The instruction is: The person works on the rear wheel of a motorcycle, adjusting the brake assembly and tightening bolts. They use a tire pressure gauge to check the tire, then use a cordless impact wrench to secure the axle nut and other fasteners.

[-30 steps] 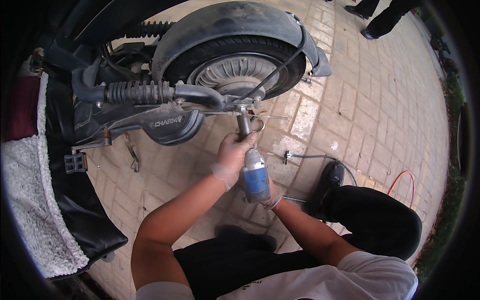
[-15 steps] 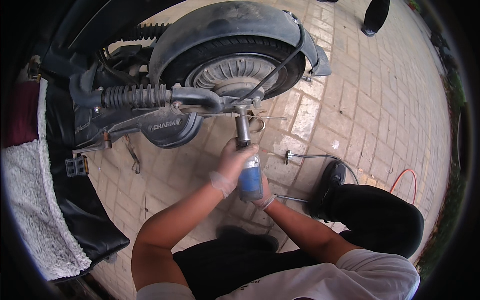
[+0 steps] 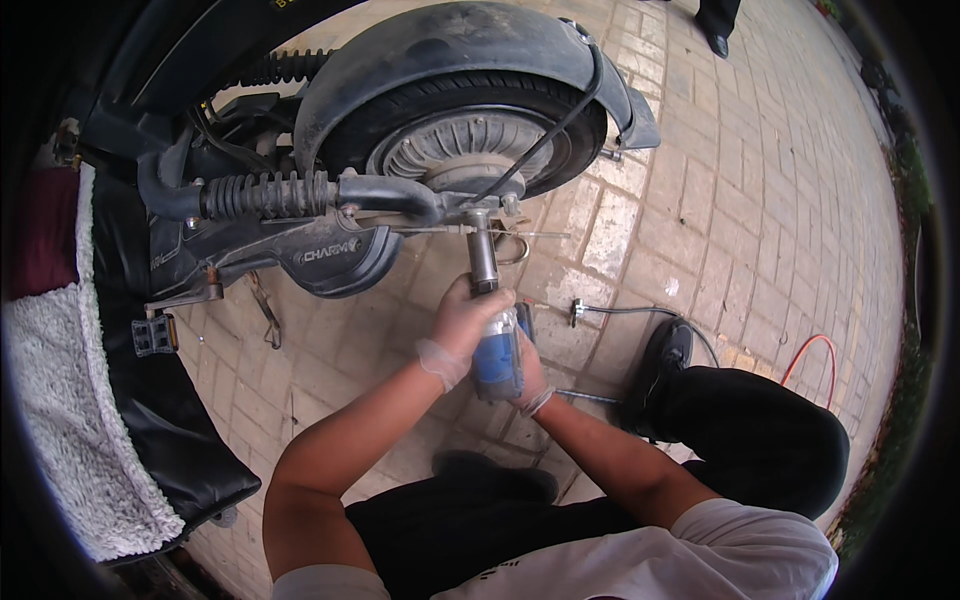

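Observation:
A blue impact wrench [image 3: 496, 358] points away from me, its long metal socket [image 3: 482, 254] set against the axle end of the rear wheel [image 3: 470, 145]. My left hand [image 3: 466, 325], in a thin clear glove, is closed round the wrench's front end just behind the socket. On its right side my right hand [image 3: 532, 372], also gloved, grips the handle, partly hidden by the tool body. Above the wheel curves a dusty dark mudguard [image 3: 440, 45]. A shock absorber [image 3: 265, 194] and a thick frame tube run left from the axle.
A pedal [image 3: 154, 336] and a fleece-lined black cover [image 3: 75, 420] are at the left. On the paving lie a hose with a metal fitting [image 3: 577, 312] and a red hose [image 3: 832, 362]. Another person's foot [image 3: 718, 42] shows at the far right.
The wrench stays against the axle, and both hands keep hold. More of my right hand and the handle shows now. The other person's leg has shifted left and farther away.

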`<act>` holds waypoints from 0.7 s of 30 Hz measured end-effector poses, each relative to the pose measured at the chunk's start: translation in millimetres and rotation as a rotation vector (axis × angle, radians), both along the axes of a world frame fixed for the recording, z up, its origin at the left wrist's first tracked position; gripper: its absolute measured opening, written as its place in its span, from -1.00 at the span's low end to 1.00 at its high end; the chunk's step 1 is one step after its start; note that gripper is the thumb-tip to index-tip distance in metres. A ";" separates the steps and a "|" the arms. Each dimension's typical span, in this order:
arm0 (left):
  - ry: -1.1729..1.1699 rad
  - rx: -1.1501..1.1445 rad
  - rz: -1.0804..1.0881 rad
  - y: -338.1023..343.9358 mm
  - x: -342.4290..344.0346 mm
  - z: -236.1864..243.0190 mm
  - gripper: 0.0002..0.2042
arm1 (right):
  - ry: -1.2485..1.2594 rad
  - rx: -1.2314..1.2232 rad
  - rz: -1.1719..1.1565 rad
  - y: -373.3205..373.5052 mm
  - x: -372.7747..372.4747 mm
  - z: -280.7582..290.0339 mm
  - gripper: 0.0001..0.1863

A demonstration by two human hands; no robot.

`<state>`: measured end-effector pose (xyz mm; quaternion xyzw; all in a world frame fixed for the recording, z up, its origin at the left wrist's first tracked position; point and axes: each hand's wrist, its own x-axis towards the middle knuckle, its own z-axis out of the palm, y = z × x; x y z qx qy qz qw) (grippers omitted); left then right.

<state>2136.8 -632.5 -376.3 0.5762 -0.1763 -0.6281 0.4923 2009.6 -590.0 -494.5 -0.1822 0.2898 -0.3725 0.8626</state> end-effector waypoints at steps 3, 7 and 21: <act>-0.011 0.003 0.005 -0.1 0.5 -0.9 -0.71 | -0.087 0.063 -0.012 0.6 0.6 0.4 -0.69; -0.008 0.006 0.009 1.1 -1.0 1.3 -0.74 | -0.081 0.116 -0.033 1.1 2.3 3.7 -0.69; 0.015 -0.016 0.029 -2.1 0.3 2.5 -0.76 | -0.007 0.015 -0.022 -0.2 4.6 4.8 -0.66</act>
